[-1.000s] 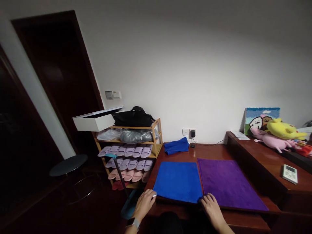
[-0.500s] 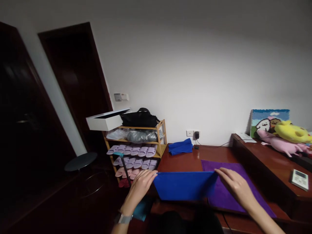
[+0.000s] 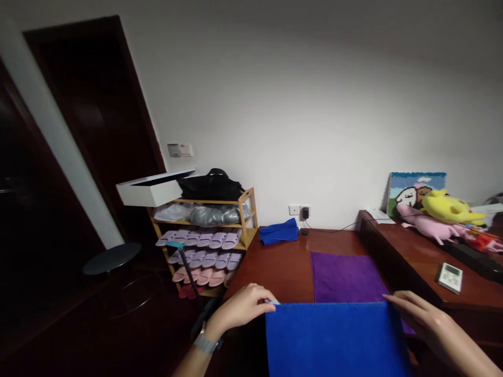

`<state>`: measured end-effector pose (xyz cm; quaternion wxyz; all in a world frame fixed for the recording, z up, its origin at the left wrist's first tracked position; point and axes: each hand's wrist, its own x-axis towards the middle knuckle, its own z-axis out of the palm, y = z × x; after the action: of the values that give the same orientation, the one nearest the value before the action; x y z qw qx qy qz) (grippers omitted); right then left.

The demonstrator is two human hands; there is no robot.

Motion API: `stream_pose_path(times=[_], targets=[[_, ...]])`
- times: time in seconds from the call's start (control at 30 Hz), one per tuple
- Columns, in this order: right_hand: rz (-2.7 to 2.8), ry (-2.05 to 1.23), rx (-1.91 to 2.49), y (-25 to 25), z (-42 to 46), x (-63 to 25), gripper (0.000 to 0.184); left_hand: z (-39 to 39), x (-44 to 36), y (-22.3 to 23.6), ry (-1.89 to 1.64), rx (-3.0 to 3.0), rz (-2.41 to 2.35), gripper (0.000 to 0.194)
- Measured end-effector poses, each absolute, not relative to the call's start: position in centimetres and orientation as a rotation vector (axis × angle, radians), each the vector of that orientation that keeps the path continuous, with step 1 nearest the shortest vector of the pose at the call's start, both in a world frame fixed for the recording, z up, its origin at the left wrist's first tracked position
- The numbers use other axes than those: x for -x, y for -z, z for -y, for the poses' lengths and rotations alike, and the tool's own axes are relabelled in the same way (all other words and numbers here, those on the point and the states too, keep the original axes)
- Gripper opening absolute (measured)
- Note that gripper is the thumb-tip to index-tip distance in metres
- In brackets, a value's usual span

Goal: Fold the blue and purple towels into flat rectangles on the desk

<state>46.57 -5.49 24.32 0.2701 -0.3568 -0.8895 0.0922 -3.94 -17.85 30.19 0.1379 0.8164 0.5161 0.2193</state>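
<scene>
A blue cloth hangs stretched between my hands, its top edge level and its lower part running out of view at the bottom. My left hand pinches the top left corner, where a small pale tag shows. At the top right corner, my right hand grips the edge between thumb and fingers. Behind the blue cloth, a purple cloth lies flat on the reddish-brown wooden table, partly covered from sight. Another blue cloth lies folded at the table's back, near the wall.
Left of the table stands a wooden shoe rack with several slippers, a black bag and a white box. A round stool is farther left. On the raised ledge at right are plush toys and a small white device.
The blue cloth has come down and hangs more fully spread, facing me. Both hands have moved lower and to the right in view. My view has turned slightly right.
</scene>
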Motion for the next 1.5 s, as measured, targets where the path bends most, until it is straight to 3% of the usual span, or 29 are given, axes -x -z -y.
stream_pose_path(times=[0.1, 0.33, 0.47, 0.6, 0.83, 0.93, 1.13, 1.5], targets=[[2.339, -0.232, 0.963, -26.1, 1.2, -47.1, 0.041, 12.5, 1.9, -31.0, -0.664, -2.372, -1.474, 0.027], [2.004, 0.177, 0.998, -33.7, -10.9, -47.8, 0.037, -2.1, -4.0, -37.0, -1.046, -2.424, -1.860, 0.023], [1.865, 0.233, 1.067, -34.8, -14.0, -48.1, 0.039, -5.7, -6.8, -37.1, -1.163, -2.388, -1.962, 0.023], [1.839, 0.182, 1.140, -29.5, -13.3, -49.0, 0.038, -5.2, -8.4, -32.0, -1.173, -2.477, -1.951, 0.023], [1.809, -0.136, 1.369, -8.5, -7.3, -50.3, 0.038, 0.7, -10.7, -12.2, -0.811, -2.629, -1.904, 0.029], [1.826, -0.269, 1.394, -2.9, -5.9, -51.1, 0.041, 2.2, -11.1, -6.7, -0.760, -2.669, -1.904, 0.027], [1.746, -0.224, 1.387, -2.7, -5.7, -52.2, 0.042, 2.6, -11.1, -6.9, -0.953, -2.653, -1.911, 0.035], [2.005, -0.020, 1.349, 2.8, -4.5, -52.9, 0.033, 4.2, -11.1, -4.9, -0.724, -2.620, -1.902, 0.020]])
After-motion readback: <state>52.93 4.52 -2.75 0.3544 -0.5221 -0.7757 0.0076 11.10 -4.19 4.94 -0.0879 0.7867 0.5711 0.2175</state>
